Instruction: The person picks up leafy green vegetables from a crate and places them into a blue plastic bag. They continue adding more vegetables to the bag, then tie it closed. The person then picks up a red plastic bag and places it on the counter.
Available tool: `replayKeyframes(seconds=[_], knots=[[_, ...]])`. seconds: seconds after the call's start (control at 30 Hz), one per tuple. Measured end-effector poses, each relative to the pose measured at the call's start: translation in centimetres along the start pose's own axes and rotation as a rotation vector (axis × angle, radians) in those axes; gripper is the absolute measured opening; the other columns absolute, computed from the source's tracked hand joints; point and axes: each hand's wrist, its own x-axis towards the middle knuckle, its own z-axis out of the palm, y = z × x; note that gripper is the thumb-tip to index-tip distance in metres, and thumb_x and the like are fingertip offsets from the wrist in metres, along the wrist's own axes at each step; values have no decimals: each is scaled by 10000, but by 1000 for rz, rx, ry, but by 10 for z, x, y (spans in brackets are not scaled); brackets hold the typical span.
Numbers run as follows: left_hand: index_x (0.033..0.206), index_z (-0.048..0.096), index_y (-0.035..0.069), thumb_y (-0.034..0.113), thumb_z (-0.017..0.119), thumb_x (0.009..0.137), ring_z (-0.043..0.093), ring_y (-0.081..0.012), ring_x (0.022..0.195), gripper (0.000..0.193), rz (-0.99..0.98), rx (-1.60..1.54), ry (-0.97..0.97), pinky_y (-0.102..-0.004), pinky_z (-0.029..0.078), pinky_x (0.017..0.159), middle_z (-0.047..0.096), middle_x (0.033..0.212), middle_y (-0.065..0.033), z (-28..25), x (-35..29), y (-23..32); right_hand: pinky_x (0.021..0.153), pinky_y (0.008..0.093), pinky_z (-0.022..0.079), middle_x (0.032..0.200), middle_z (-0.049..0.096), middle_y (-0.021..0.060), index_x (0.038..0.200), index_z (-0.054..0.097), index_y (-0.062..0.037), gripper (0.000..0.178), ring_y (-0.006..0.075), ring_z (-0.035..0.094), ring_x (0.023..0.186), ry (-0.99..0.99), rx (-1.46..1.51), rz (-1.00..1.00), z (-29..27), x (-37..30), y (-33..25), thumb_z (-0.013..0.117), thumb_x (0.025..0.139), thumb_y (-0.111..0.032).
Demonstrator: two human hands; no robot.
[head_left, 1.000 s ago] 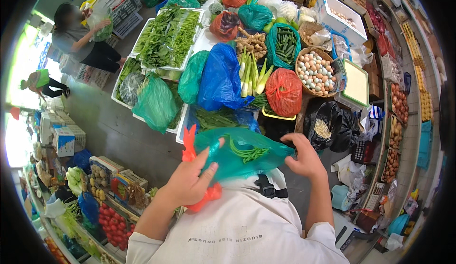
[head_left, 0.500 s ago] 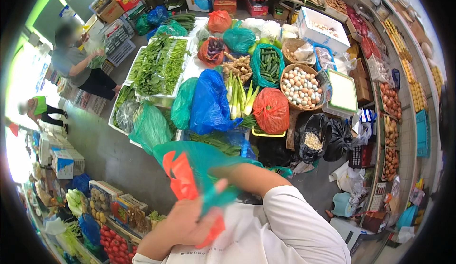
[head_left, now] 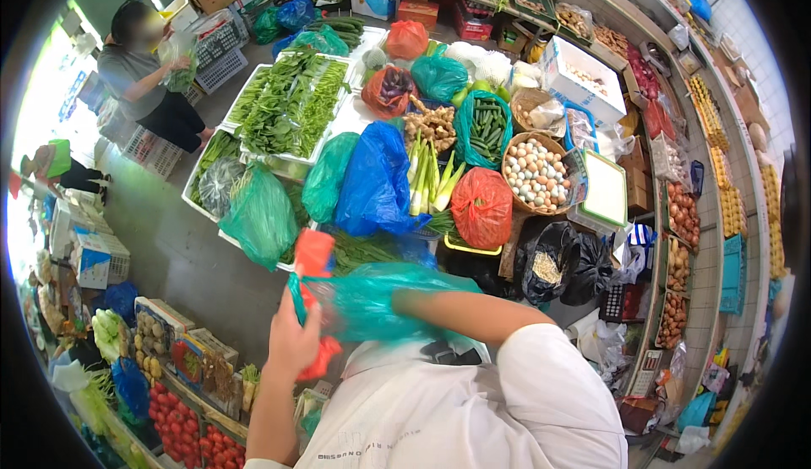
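Observation:
My left hand (head_left: pixel 293 334) is closed around a red plastic bag (head_left: pixel 316 254) and the gathered edge of a green plastic bag (head_left: pixel 363 287). The red bag sticks out above and below my fist. My right forearm (head_left: pixel 465 310) reaches across to the left, and its hand is in or behind the green bag, where thin plastic and motion blur hide the fingers. Stretched sideways, the green bag hangs in front of my white shirt. Just beyond it are a bulging green bag (head_left: pixel 260 216), a large blue bag (head_left: pixel 374 184) and a tied red bag (head_left: pixel 481 205) on the produce stand.
Leafy greens (head_left: pixel 287 114) fill white trays at left on the stand. A basket of eggs (head_left: pixel 536 172) and an open black bag (head_left: pixel 547 258) stand to the right. Tomatoes (head_left: pixel 173 422) lie at lower left. Another person (head_left: pixel 152 72) holds a clear bag of greens across the aisle.
My left hand has moved up and left with the red bag and the green bag's edge. My right arm has reached into or behind the green bag, which is stretched wider sideways.

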Motion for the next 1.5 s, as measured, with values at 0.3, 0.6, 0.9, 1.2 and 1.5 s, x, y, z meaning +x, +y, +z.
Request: replayKeyframes(seconds=[0.3,0.6,0.9,1.2,1.5], knots=[[1542,430,107,119,544,973,643,-483,1112,580,-200,246,-219,-501,510,945,675,1178,-314,95,14,-270,921,450,547,1145,699,167,1150,681,-56,452,380,660,1096,579,145,-125,0,-137,87,768,709,-15],[1522,453,102,242,574,978,667,-431,1114,575,-333,415,-370,-477,521,947,696,1202,-261,107,30,-316,940,341,565,1080,704,96,1077,657,-32,284,197,683,1030,1168,1200,-73,-23,-277,118,722,828,88],[1303,613,21,279,628,947,638,-383,1210,440,-98,650,-528,-467,525,948,662,1325,-218,70,-48,-446,971,441,552,1080,684,118,1143,626,-50,265,298,685,1086,1781,1438,-230,-130,-381,199,697,899,-125],[1408,558,11,247,655,953,584,-427,1277,522,-916,498,-45,-480,476,1051,597,1383,-287,42,-85,-270,834,302,546,1020,730,79,1061,733,16,260,158,692,928,1791,1006,-179,-249,-292,257,835,842,-81],[1291,622,-17,156,618,1007,690,-249,1027,332,-765,114,252,-365,517,909,718,1124,-149,83,-134,-210,969,349,516,1256,654,116,1236,688,-30,288,206,647,1107,1646,516,-753,-358,-145,297,622,1000,-180]])
